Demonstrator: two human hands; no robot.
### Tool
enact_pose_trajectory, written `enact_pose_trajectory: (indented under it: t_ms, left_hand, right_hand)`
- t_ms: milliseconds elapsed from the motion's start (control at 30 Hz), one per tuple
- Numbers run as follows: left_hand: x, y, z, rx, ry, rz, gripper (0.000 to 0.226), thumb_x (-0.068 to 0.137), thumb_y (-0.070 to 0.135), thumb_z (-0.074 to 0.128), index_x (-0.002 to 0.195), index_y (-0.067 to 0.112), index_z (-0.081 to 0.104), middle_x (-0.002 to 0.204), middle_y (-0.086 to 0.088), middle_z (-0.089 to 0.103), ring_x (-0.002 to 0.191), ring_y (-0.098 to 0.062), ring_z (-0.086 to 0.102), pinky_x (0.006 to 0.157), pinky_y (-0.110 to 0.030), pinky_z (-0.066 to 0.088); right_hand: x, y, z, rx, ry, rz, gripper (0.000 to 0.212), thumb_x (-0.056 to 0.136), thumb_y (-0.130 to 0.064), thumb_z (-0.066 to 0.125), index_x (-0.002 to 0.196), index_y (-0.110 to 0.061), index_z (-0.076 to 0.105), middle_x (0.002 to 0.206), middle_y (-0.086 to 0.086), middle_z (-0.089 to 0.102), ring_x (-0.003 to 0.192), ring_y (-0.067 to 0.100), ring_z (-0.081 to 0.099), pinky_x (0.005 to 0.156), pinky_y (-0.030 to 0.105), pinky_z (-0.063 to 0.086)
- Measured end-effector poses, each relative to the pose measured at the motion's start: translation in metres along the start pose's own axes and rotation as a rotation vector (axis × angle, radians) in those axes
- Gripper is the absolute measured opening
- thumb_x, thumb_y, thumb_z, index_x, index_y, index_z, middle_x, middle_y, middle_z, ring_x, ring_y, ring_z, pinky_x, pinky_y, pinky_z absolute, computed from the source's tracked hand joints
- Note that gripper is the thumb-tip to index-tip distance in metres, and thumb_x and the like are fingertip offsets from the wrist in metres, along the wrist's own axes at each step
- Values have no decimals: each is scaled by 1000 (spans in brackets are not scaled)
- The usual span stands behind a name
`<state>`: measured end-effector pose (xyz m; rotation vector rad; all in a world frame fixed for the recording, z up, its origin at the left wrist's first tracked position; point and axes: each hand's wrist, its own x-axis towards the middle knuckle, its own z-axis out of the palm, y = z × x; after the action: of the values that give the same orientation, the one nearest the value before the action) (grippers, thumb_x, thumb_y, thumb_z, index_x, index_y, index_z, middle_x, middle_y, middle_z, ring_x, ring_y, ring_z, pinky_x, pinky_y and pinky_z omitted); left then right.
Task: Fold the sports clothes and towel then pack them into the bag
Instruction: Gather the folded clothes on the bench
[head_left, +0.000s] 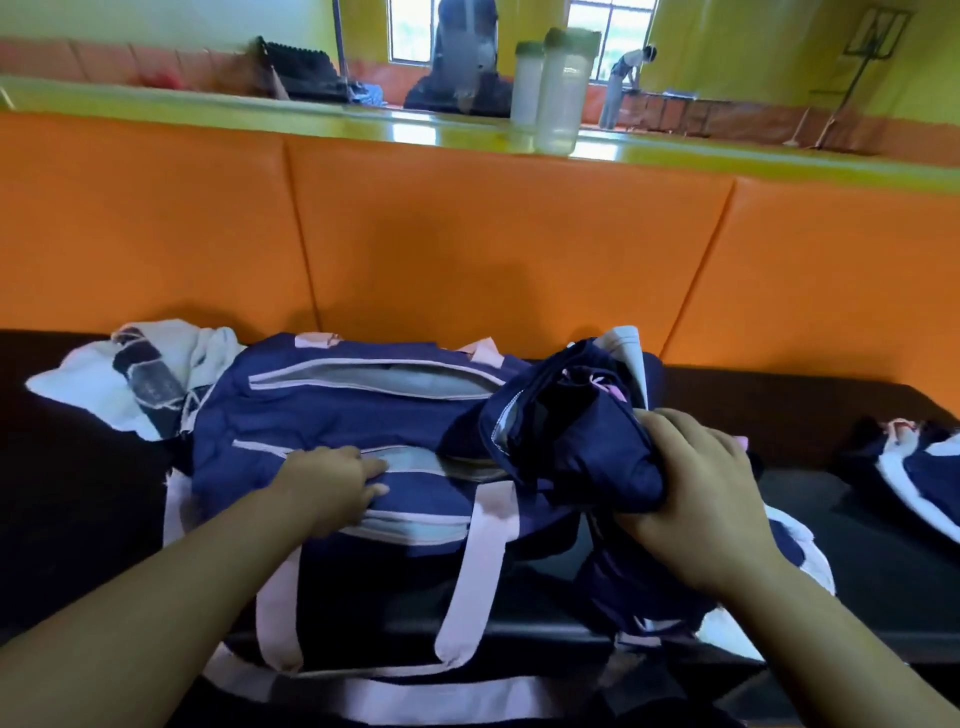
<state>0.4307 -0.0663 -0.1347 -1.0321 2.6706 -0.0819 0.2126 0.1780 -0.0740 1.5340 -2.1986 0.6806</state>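
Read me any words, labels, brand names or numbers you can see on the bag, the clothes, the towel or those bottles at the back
None can be read.
Navy duffel bag with pale pink straps: no print shows.
Grey patch on the white towel: faint marks, too blurred to read.
Bundled navy garment in the right hand: pink marks, not legible.
Two clear plastic bottles: no label visible.

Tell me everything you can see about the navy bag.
The navy bag is a soft fabric duffel with pale pink straps and zip trim. It lies on a dark bench before an orange padded wall, its top zip open on a grey lining. The left hand presses its front; the right hand holds a bunched navy garment over its right end.
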Motion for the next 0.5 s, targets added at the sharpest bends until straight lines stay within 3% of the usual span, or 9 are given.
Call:
enact_pose_trajectory:
  t_ms: [200,333,433,500]
  left_hand:
    - [-18,13,9,10,25,158,37,98,47,30,121,29,51,120,-3,57,110,-25,54,78,-34,40]
    - [-37,11,12,-72,41,224,34,96,48,34,119,32,54,117,3,60,107,-22,55,79,-35,44]
    - [-42,2,15,-106,128,261,36,96,47,33,122,33,53,121,7,58,107,-22,57,78,-33,44]
    - [-37,-5,14,-57,272,333,40,92,40,30,116,27,59,113,1,62,92,-27,62,65,-34,46]
  right_hand:
    - [20,-15,21,-7,-63,-22,66,52,-40,52,114,-18,58,97,3,62,87,34,60,78,43,44]
    - [28,-25,33,1,-144,-28,65,54,-38,58,116,-20,57,96,3,62,87,34,59,78,42,43]
    - [30,-28,44,-37,-290,-6,69,54,-39,66,120,-24,55,104,1,62,95,33,59,82,41,40]
    - [29,-29,51,-62,-396,15,73,58,-38,72,126,-26,50,115,0,59,103,32,57,86,40,38]
